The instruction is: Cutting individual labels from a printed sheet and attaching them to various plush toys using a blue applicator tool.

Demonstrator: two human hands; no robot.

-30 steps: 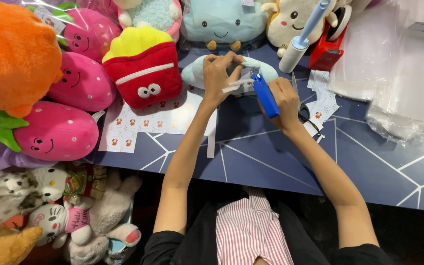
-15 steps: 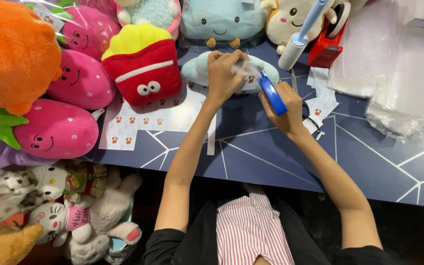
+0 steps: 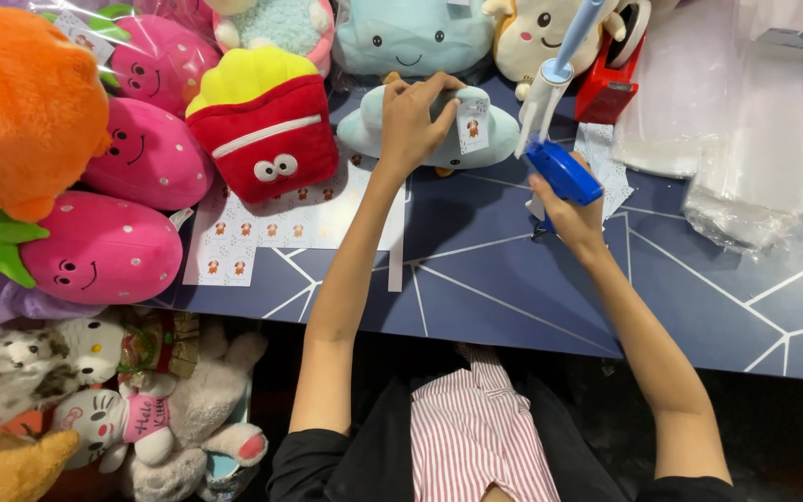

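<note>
A dark blue table with thin white lines [image 3: 532, 288] is seen from above; its far right part is covered by a heap of clear plastic bags [image 3: 755, 139], whose number cannot be made out. On the left, a big orange plush toy [image 3: 20, 102] is cut off by the frame edge, and pink strawberry plush toys [image 3: 95, 251] are laid beside a red and yellow plush in the shape of a fries box [image 3: 257, 125]. A white sheet of small stickers [image 3: 271, 228] is partly hidden under this plush.

A pale blue cloud-shaped plush toy [image 3: 494, 135] with a small paper tag is lying at the far middle of the table. It is pressed down by the left hand [image 3: 415, 121], fingers curled over its top, so its middle is hidden. The blue plastic tagging gun [image 3: 561, 170] is gripped by the right hand [image 3: 569, 209], just beside the cloud plush; the closed fingers are mostly hidden behind the gun.
</note>
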